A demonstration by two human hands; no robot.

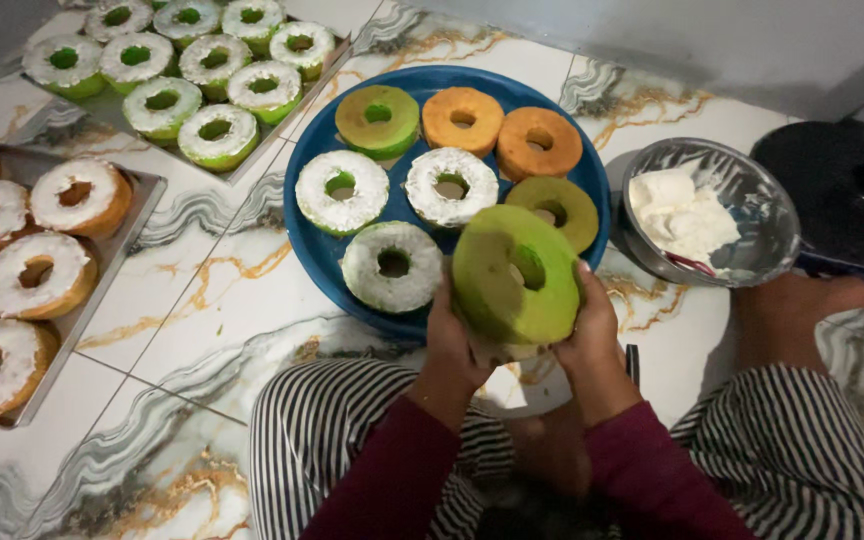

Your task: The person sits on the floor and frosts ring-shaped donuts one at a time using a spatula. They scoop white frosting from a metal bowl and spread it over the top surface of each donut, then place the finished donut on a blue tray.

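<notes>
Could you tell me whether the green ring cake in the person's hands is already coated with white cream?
No, the green ring cake held by both hands shows bare green surface, with no white cream.

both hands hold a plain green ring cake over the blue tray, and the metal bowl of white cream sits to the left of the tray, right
Not quite. In the head view the metal bowl of white cream sits to the right of the blue tray, not the left. The left hand and right hand do hold the green ring cake.
</notes>
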